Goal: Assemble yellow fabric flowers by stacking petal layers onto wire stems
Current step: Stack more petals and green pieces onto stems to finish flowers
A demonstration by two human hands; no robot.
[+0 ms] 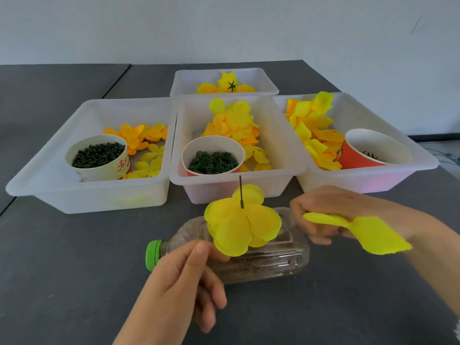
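Observation:
A stack of yellow petal layers (pixel 242 221) sits on a dark wire stem (pixel 241 191) whose tip pokes up above the petals. My left hand (pixel 185 275) pinches the stem from below, under the petals, with its lower part hidden. Right of it my right hand (pixel 321 212) grips a loose yellow petal layer (pixel 368 232) that hangs out over my wrist. Both are held over a plastic bottle (pixel 261 260) lying on its side.
Three white trays (pixel 49 175) (pixel 281 145) (pixel 420 155) hold yellow and orange petals and paper cups (pixel 99 170) (pixel 211 141) (pixel 358 160) of dark green parts. A fourth tray (pixel 263 78) behind holds finished flowers. The bottle has a green cap (pixel 153 255) and brown filling.

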